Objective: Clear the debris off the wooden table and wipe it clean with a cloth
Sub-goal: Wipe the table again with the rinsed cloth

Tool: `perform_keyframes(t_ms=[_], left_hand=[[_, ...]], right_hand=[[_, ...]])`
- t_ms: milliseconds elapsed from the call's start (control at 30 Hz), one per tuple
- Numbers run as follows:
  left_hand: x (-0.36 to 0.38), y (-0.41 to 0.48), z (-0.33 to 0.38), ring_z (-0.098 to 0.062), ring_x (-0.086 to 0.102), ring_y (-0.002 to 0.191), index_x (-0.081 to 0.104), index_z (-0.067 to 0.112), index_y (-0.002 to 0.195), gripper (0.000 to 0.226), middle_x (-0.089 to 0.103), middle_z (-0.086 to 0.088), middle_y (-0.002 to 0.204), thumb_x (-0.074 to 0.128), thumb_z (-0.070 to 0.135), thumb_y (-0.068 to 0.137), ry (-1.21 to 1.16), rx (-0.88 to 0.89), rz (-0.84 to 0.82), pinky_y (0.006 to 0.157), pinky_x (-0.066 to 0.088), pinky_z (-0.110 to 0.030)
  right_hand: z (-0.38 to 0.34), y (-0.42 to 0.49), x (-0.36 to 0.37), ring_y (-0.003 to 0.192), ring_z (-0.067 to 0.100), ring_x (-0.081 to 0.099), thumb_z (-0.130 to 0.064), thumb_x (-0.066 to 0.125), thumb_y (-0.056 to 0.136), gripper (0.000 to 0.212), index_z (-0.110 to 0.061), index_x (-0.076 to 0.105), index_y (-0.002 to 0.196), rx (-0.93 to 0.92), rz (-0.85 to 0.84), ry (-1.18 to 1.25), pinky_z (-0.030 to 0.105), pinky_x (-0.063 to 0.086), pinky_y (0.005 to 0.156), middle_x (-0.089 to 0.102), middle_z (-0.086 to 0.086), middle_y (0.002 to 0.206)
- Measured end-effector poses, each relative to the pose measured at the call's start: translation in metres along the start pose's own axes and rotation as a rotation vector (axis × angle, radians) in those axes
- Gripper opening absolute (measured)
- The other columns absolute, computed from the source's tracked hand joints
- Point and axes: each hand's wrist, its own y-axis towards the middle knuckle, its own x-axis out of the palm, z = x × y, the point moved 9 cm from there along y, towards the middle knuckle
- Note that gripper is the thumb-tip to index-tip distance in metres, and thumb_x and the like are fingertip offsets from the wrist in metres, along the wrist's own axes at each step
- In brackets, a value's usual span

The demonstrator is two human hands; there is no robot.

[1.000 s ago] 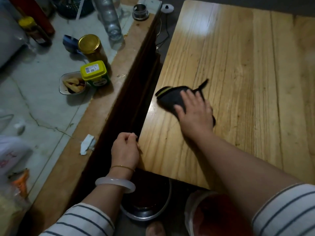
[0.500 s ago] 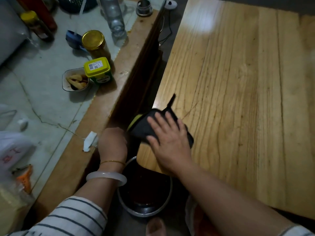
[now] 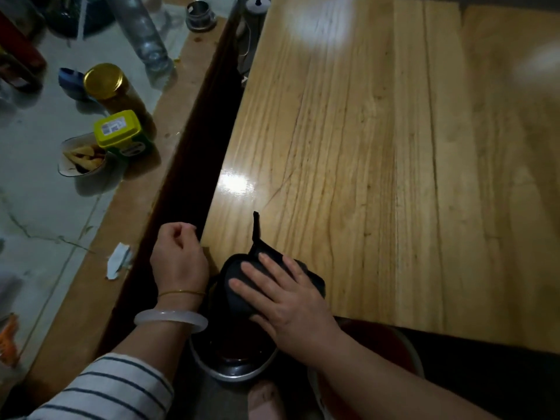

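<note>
The light wooden table fills the right of the view. A black cloth with a thin loop lies at the table's near left corner, partly over the edge. My right hand presses flat on the cloth with fingers spread. My left hand is curled into a loose fist at the table's left edge, just beside the corner; whether it holds anything is hidden. Below the corner stands a round metal bowl on the floor.
A dark gap separates the table from a low wood-edged counter on the left. On it stand a gold-lidded jar, a yellow-lidded tin, a small bowl of food, a clear bottle and a paper scrap. A red basin sits under the table's near edge.
My right hand has dragged the cloth toward me, from the table's left middle to its near left corner above the bowl. My left hand stays fisted by the table's edge.
</note>
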Motion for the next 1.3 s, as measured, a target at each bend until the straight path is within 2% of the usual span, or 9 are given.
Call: perform_keyframes(t_ms=[133, 367, 467, 667, 900, 1167, 1300], left_hand=[[0.026, -0.018, 0.024, -0.024, 0.055, 0.082, 0.059, 0.011, 0.096, 0.017, 0.060, -0.009, 0.086, 0.046, 0.021, 0.096, 0.002, 0.072, -0.075, 0.072, 0.038, -0.031], [0.074, -0.050, 0.056, -0.022, 0.055, 0.077, 0.058, 0.011, 0.092, 0.014, 0.061, -0.005, 0.078, 0.048, 0.021, 0.095, 0.033, 0.136, -0.149, 0.068, 0.034, -0.026], [0.089, -0.057, 0.063, -0.022, 0.056, 0.076, 0.058, 0.012, 0.092, 0.015, 0.062, -0.006, 0.077, 0.048, 0.021, 0.095, 0.051, 0.145, -0.165, 0.067, 0.034, -0.027], [0.115, -0.071, 0.076, -0.025, 0.059, 0.075, 0.059, 0.012, 0.093, 0.016, 0.062, -0.006, 0.075, 0.048, 0.023, 0.095, 0.069, 0.175, -0.202, 0.068, 0.044, -0.033], [0.147, -0.088, 0.096, -0.027, 0.058, 0.076, 0.059, 0.011, 0.092, 0.015, 0.063, -0.009, 0.077, 0.048, 0.022, 0.094, 0.082, 0.196, -0.232, 0.070, 0.043, -0.032], [0.172, -0.110, 0.114, -0.020, 0.055, 0.074, 0.058, 0.012, 0.091, 0.013, 0.056, 0.004, 0.071, 0.049, 0.021, 0.095, 0.106, 0.214, -0.276, 0.069, 0.038, -0.028], [0.178, -0.115, 0.110, -0.018, 0.055, 0.078, 0.059, 0.013, 0.092, 0.015, 0.058, 0.005, 0.075, 0.048, 0.023, 0.095, 0.136, 0.175, -0.286, 0.071, 0.036, -0.027]], right_hand=[[0.030, -0.040, -0.009, 0.147, 0.026, 0.027, -0.042, 0.055, 0.094, 0.063, -0.030, 0.034, 0.152, -0.008, 0.041, -0.004, 0.051, 0.028, 0.114, 0.035, -0.002, 0.158], [0.082, -0.108, -0.026, 0.149, 0.026, 0.023, -0.040, 0.051, 0.098, 0.060, -0.028, 0.032, 0.153, -0.011, 0.037, -0.020, 0.050, 0.026, 0.115, 0.029, -0.001, 0.160], [0.105, -0.136, -0.033, 0.149, 0.026, 0.022, -0.040, 0.055, 0.097, 0.062, -0.029, 0.031, 0.154, 0.010, 0.024, -0.012, 0.051, 0.027, 0.114, 0.026, -0.001, 0.161], [0.147, -0.188, -0.046, 0.149, 0.027, 0.024, -0.044, 0.056, 0.096, 0.064, -0.028, 0.032, 0.153, 0.053, 0.008, -0.007, 0.051, 0.029, 0.113, 0.027, -0.002, 0.161], [0.194, -0.243, -0.059, 0.148, 0.030, 0.025, -0.046, 0.051, 0.098, 0.061, -0.027, 0.033, 0.153, 0.119, -0.004, -0.007, 0.052, 0.027, 0.114, 0.029, 0.000, 0.161], [0.241, -0.298, -0.071, 0.148, 0.028, 0.024, -0.050, 0.041, 0.100, 0.057, -0.026, 0.035, 0.151, 0.285, -0.028, 0.042, 0.049, 0.018, 0.119, 0.030, -0.002, 0.160], [0.261, -0.315, -0.076, 0.150, 0.025, 0.022, -0.049, 0.035, 0.101, 0.056, -0.025, 0.035, 0.151, 0.409, -0.028, 0.089, 0.042, 0.009, 0.122, 0.029, -0.004, 0.160]])
